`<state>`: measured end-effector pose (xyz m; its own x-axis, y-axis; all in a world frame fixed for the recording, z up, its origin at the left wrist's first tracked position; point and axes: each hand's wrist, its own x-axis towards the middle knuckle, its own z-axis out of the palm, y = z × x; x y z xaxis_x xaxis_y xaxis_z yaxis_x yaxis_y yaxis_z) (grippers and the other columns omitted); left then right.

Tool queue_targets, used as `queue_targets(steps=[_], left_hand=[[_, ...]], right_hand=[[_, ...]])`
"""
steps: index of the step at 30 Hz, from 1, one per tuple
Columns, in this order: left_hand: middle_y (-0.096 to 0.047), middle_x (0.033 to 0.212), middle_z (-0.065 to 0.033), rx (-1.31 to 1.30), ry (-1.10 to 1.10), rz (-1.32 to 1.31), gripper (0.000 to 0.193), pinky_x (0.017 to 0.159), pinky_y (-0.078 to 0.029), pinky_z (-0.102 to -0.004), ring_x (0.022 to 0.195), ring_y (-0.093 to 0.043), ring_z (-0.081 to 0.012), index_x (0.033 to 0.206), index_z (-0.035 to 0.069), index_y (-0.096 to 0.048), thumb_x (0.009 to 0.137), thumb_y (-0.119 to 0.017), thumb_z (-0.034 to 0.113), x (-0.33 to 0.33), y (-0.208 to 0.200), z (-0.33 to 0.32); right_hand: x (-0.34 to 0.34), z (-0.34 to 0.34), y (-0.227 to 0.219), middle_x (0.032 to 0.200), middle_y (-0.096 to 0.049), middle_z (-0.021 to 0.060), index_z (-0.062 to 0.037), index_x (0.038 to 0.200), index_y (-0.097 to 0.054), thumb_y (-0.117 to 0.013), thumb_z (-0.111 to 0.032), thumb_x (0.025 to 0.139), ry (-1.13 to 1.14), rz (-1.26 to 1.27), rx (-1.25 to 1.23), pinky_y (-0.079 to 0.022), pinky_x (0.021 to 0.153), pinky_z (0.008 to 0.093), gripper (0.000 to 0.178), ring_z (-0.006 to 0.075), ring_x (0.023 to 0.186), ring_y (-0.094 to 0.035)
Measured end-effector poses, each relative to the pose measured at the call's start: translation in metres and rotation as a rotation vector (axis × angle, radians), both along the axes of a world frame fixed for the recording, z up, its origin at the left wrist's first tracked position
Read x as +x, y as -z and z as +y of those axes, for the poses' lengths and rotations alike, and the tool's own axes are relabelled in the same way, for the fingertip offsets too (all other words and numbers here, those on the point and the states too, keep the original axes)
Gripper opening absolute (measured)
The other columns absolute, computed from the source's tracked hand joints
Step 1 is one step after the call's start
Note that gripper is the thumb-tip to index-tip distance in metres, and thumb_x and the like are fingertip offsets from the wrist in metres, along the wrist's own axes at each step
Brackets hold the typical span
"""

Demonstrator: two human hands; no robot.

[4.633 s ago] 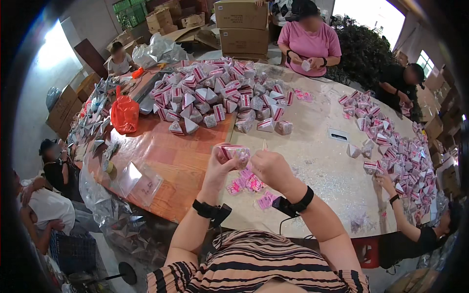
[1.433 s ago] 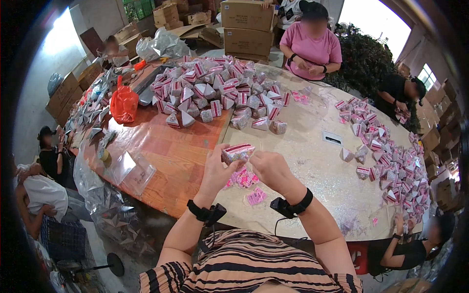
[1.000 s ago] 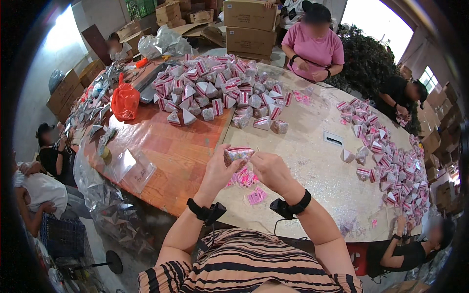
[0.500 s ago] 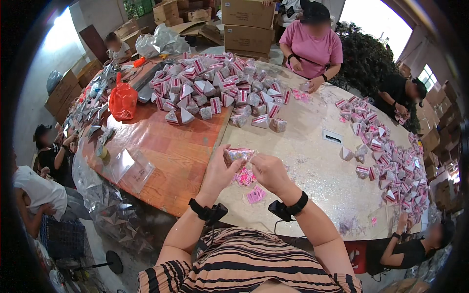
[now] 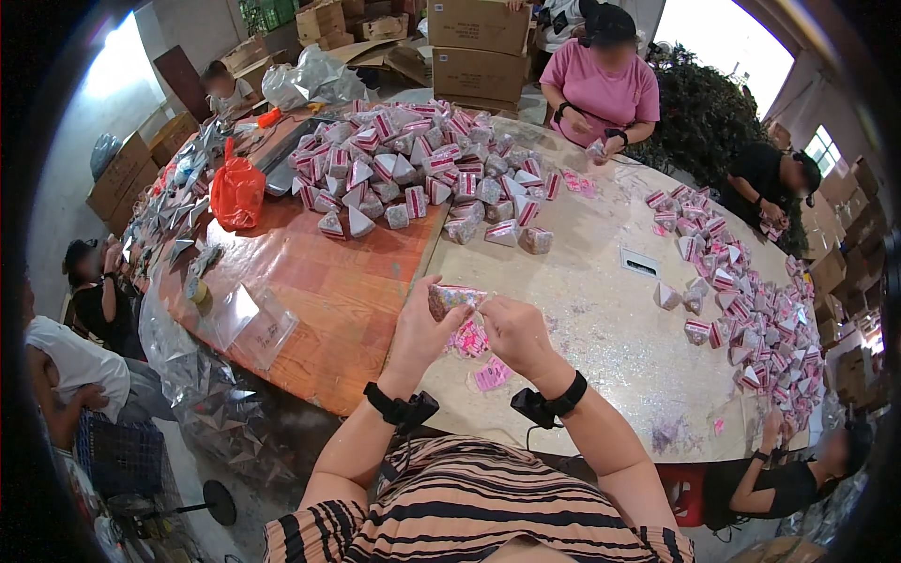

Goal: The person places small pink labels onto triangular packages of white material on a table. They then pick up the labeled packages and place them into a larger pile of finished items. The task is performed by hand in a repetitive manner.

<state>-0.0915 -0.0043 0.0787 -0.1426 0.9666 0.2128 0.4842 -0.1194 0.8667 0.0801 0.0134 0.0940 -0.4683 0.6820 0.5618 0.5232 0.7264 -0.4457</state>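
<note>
My left hand (image 5: 424, 325) is closed around a small pyramid-shaped packet (image 5: 454, 298) with a glittery, multicoloured face and a pink-and-white edge. At the packet's right corner, the fingers of my right hand (image 5: 518, 334) are curled into a pinch; their tips are partly hidden. Both hands hover over the near part of the table. Just beneath them lies a small pile of pink printed labels (image 5: 468, 340), with one separate pink label (image 5: 492, 374) nearer to me.
A big heap of similar packets (image 5: 385, 164) covers the table's far middle, and another heap (image 5: 751, 310) runs along the right. A red plastic bag (image 5: 235, 192) and clear plastic sleeves (image 5: 258, 328) lie left. A co-worker in pink (image 5: 601, 84) stands across; others sit around.
The packet has turned slightly in my hands, so more of its glittery face shows. Across the table, the co-worker in pink has drawn one hand away from the packet in the other.
</note>
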Motion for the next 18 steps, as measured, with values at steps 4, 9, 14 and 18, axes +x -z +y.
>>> queue_targets(steps=[4, 9, 14, 18], left_hand=[[-0.058, 0.103, -0.0235, 0.000, -0.004, 0.019, 0.059, 0.080, -0.046, -0.0386, 0.094, -0.058, -0.0341, 0.118, -0.003, -0.047, 0.073, -0.073, 0.026, 0.0022, -0.0009, -0.0010], [-0.059, 0.098, -0.0222, 0.008, -0.010, 0.091, 0.061, 0.077, -0.047, -0.0380, 0.090, -0.059, -0.0320, 0.118, -0.002, -0.047, 0.071, -0.074, 0.026, 0.0025, 0.0012, 0.0002], [-0.058, 0.104, -0.0235, -0.013, -0.009, 0.103, 0.062, 0.080, -0.046, -0.0395, 0.094, -0.058, -0.0349, 0.119, -0.003, -0.046, 0.072, -0.073, 0.027, 0.0030, -0.0008, -0.0007], [-0.058, 0.102, -0.0233, 0.029, -0.060, 0.071, 0.064, 0.079, -0.047, -0.0391, 0.093, -0.058, -0.0338, 0.119, -0.003, -0.045, 0.071, -0.073, 0.029, 0.0029, 0.0048, -0.0003]], right_hand=[[-0.0001, -0.0005, 0.0013, 0.071, -0.054, 0.0160, -0.0013, 0.074, -0.052, -0.053, -0.004, 0.073, -0.002, -0.024, 0.004, -0.046, 0.059, 0.0419, 0.004, 0.0351, 0.067, -0.056], [0.0007, 0.0011, 0.0055, 0.071, -0.054, 0.0158, -0.0012, 0.074, -0.052, -0.054, -0.004, 0.072, -0.005, -0.040, -0.032, -0.046, 0.059, 0.0418, 0.004, 0.0350, 0.067, -0.056], [0.0010, 0.0008, 0.0046, 0.071, -0.054, 0.0160, -0.0012, 0.076, -0.054, -0.053, -0.004, 0.074, -0.009, 0.013, -0.053, -0.046, 0.059, 0.0420, 0.004, 0.0346, 0.067, -0.056], [0.0005, 0.0006, 0.0073, 0.071, -0.055, 0.0159, -0.0016, 0.077, -0.055, -0.052, -0.004, 0.075, -0.002, 0.025, -0.040, -0.046, 0.058, 0.0420, 0.004, 0.0345, 0.066, -0.056]])
